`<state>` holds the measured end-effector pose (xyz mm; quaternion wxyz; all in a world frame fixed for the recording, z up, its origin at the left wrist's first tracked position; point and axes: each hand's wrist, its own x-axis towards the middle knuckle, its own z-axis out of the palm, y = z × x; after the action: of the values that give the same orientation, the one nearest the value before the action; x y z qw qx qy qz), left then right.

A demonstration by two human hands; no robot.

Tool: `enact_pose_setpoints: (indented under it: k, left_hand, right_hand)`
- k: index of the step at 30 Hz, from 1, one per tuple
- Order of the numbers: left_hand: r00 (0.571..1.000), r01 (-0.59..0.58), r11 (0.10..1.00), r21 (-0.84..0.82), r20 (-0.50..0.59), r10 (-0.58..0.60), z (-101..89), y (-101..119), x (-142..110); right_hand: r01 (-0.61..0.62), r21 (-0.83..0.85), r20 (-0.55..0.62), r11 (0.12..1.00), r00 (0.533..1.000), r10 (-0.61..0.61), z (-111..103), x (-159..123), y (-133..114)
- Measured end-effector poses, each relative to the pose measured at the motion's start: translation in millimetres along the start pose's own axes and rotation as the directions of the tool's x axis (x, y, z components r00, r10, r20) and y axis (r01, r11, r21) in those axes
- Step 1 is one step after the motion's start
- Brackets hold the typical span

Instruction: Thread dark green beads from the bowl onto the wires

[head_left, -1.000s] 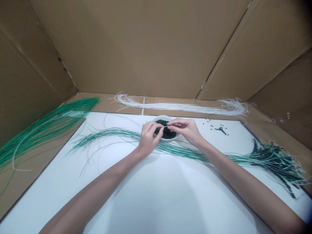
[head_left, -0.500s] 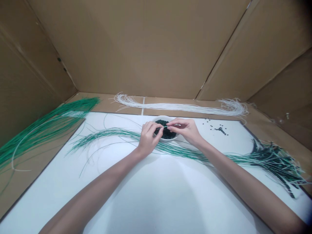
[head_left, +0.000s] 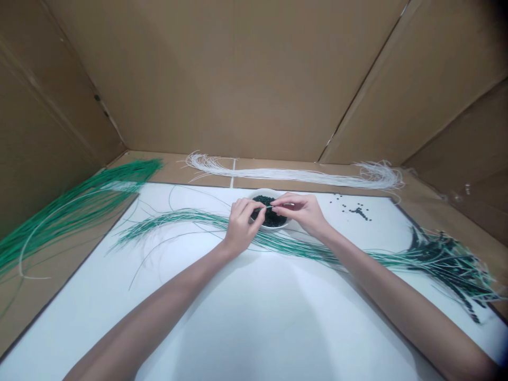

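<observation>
A thin pale strand (head_left: 269, 206) spans the short gap between the fingertips of the two hands, just above centre of the frame, over a white bowl (head_left: 273, 228) of small dark beads (head_left: 265, 200). The left hand (head_left: 241, 225) has its grip pinched together on the strand's left part, thumb against fingers. The right hand (head_left: 305, 211) has thumb and forefinger close together at the strand's other end; whether a bead sits between them is too small to tell.

Just below the bowl in the frame, a bundle of green strands (head_left: 296, 247) crosses the white worktop (head_left: 254, 317), passing behind both arms from left of centre to the right edge. Its right end fans into a thick cluster of dark beaded ends (head_left: 444, 259). Loose dark beads (head_left: 360, 212) lie scattered right of the bowl, well apart from the right hand.

Farther out, a bundle of white strands (head_left: 293, 174) stretches along the brown surface beyond the worktop's far edge. More green strands (head_left: 99, 193) spread down the left side of the frame, with one curved white strand (head_left: 24, 243) across them. Brown panels (head_left: 238, 79) fill the upper frame.
</observation>
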<state>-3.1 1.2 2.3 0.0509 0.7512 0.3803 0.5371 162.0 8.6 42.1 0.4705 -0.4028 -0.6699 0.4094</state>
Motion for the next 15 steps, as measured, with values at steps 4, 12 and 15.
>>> enact_pose_setpoints:
  k: [4,12,15]
  left_hand:
    - [1.0,-0.006,1.0,-0.005,-0.011,0.006,-0.2,0.7,0.4]
    - [1.0,-0.004,1.0,0.014,-0.011,0.004,-0.6,0.8,0.2]
    - [1.0,-0.018,0.999,0.027,-0.009,0.019,-0.6,1.0,0.3]
  right_hand:
    - [0.001,0.003,0.005,1.0,1.0,-0.001,0.0,-0.3,0.4]
    - [0.006,0.0,0.016,1.0,1.0,-0.006,0.2,0.0,-0.3]
    - [0.029,-0.018,0.013,0.999,1.0,-0.028,0.1,0.5,1.5]
